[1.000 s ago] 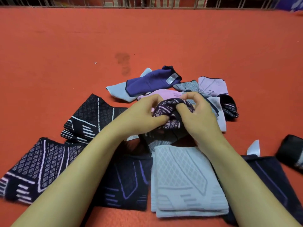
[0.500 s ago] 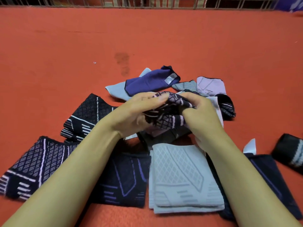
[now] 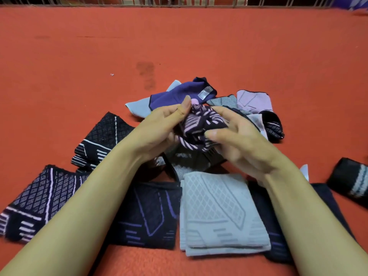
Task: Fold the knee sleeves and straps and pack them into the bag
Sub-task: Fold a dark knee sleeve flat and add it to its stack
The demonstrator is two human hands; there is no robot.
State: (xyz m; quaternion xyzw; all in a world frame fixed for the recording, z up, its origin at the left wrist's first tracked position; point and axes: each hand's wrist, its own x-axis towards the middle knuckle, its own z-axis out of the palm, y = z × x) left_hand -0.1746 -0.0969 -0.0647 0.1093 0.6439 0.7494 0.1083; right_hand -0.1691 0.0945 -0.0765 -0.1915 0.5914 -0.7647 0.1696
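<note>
Both hands hold a bunched dark knee sleeve with pink stripes (image 3: 199, 128) just above the pile in the middle. My left hand (image 3: 159, 128) grips its left side, thumb raised along the top. My right hand (image 3: 237, 140) grips its right side with curled fingers. Below the hands lies a folded light grey sleeve (image 3: 221, 214), with a folded navy sleeve with purple lines (image 3: 149, 216) to its left. Two black sleeves with white lines lie further left, one in the foreground (image 3: 37, 204) and one behind it (image 3: 101, 140). No bag is in view.
Unfolded pieces lie behind the hands: a purple one (image 3: 179, 94), a pale blue one (image 3: 139, 106), a lilac one (image 3: 254, 100). A black strap roll with pale stripes (image 3: 352, 180) sits at the right. Everything rests on an orange mat (image 3: 79, 56); a railing (image 3: 179, 1) runs along the far edge.
The hands have turned the bunched striped sleeve between them and lifted it slightly; the left thumb now sticks up and the right fingers have moved over its right side.
</note>
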